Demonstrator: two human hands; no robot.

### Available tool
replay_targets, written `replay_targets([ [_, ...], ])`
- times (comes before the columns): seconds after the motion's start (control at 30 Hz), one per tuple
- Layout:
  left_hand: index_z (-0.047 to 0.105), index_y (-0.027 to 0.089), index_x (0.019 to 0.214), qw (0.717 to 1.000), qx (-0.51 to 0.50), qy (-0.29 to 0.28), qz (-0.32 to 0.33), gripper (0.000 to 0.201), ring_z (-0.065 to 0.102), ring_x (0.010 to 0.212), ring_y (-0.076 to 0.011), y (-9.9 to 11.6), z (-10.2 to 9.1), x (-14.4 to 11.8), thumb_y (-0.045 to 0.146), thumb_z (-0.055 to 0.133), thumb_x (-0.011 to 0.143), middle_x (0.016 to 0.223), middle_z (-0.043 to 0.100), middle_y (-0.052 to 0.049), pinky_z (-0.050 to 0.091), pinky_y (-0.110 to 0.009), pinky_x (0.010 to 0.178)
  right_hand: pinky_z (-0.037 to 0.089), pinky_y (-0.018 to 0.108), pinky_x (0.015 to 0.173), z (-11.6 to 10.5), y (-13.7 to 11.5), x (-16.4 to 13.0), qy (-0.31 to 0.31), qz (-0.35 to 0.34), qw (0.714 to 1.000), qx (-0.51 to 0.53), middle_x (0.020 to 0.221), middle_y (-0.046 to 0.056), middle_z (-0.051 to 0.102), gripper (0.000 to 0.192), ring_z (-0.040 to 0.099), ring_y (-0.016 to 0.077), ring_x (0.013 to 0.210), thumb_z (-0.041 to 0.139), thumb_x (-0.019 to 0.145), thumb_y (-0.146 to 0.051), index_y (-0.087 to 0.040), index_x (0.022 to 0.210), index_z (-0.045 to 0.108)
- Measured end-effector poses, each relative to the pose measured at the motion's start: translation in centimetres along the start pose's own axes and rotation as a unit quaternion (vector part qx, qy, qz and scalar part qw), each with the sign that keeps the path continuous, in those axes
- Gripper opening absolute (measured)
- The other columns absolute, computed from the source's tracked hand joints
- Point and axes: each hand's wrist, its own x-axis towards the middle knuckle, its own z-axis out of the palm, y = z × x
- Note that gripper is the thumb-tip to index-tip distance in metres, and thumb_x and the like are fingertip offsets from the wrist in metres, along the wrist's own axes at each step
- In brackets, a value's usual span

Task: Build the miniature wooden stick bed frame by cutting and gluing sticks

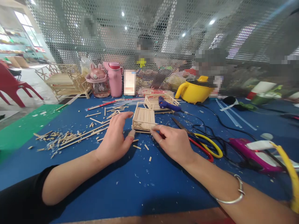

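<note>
A small model built of thin wooden sticks (143, 116), with a slatted base and raised rails, stands on the blue table between my hands. My left hand (116, 133) is at its left side, fingers apart; the thumb tip is at the front left corner and the index finger stretches along the edge. My right hand (175, 140) pinches the front right corner between thumb and fingers. Behind the model lies another stick piece (157, 102), with a blue glue gun (169, 105) resting on it. Scissors with yellow and red handles (207, 143) lie beside my right hand.
Cut sticks and scraps (63, 140) lie at left. Behind are a larger stick structure (63, 79), a pink flask (115, 81), a rabbit-lidded cup (98, 82), a phone (130, 82) and a yellow pot (196, 91). Cables (217, 119) and a magenta tool (252, 154) lie at right.
</note>
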Motion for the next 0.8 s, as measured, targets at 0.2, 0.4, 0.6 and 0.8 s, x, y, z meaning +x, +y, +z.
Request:
replay_targets([
  [0.2,0.031,0.016,0.136,0.982,0.063,-0.137,0.109,0.066,0.03,0.135,-0.0272,0.7,-0.5,3.7,0.014,0.054,0.074,0.139,0.044,-0.012,0.021,-0.052,0.113,0.039,0.023,0.059,0.3,0.6,0.1,0.037,-0.071,0.995,-0.055,0.081,-0.001,0.076,0.02,0.07,0.0143,0.071,0.052,0.089,-0.027,-0.021,0.082,0.07],
  [0.4,0.025,0.023,0.142,0.932,0.126,-0.323,0.106,0.078,0.043,0.127,-0.029,2.0,-0.4,7.3,0.018,0.06,0.073,0.129,0.056,-0.01,-0.003,-0.068,0.107,0.036,0.023,0.057,0.8,0.6,-0.1,0.095,-0.093,0.99,-0.051,0.065,-0.001,0.071,0.018,0.065,0.0131,0.061,0.056,0.083,-0.023,-0.019,0.069,0.066],
  [0.6,0.034,0.019,0.139,0.922,0.096,-0.367,0.083,0.06,0.056,0.114,-0.0259,2.6,0.4,8.8,0.023,0.054,0.083,0.109,0.068,-0.008,0.024,-0.058,0.106,0.033,0.026,0.055,1.5,0.6,0.1,0.099,-0.103,0.986,-0.082,0.06,0.001,0.067,0.019,0.061,0.014,0.055,0.057,0.082,-0.024,-0.018,0.065,0.062],
  [0.8,0.039,0.019,0.137,0.931,0.086,-0.342,0.096,0.057,0.063,0.1,-0.02,2.3,0.5,8.7,0.016,0.054,0.082,0.104,0.071,-0.005,0.045,-0.031,0.085,0.033,0.027,0.054,1.6,0.5,0.2,0.109,-0.094,0.987,-0.065,0.059,0.001,0.066,0.023,0.059,0.0135,0.055,0.054,0.085,-0.024,-0.018,0.064,0.06],
])
